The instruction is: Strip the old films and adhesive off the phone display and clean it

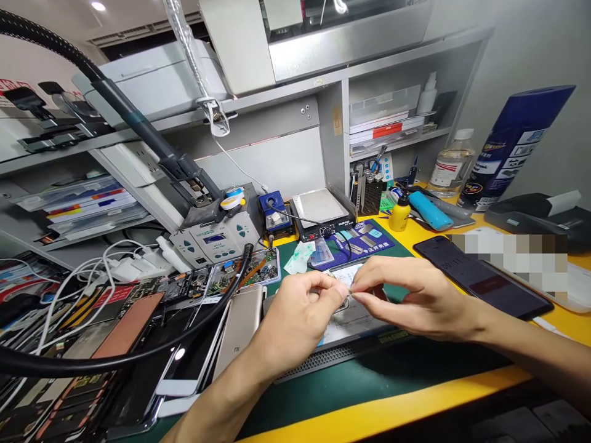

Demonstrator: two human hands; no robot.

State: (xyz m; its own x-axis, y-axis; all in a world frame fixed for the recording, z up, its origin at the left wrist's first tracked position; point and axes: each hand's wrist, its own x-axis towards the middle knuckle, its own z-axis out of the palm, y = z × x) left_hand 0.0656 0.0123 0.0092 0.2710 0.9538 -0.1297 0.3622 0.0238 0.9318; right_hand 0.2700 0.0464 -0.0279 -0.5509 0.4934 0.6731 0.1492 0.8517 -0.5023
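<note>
At the middle of the bench my left hand (305,314) is closed, thumb and forefinger pinched together. Facing it, my right hand (410,298) pinches with thumb and fingertips, almost touching the left fingertips. Whatever sits between the fingertips is too small and covered to name. Both hands hover over a flat grey work platform (339,355) with a perforated front edge. A pale printed sheet or panel lies on it, partly hidden by the hands. Under the platform spreads a dark green mat (323,406).
Phones and phone parts, among them a gold phone (237,332), crowd the left. Behind them stands a soldering station (215,240). A black hose (184,338) arcs across the left side. A black phone (482,277) lies right, near a yellow bottle (399,213) and a spray can (512,147).
</note>
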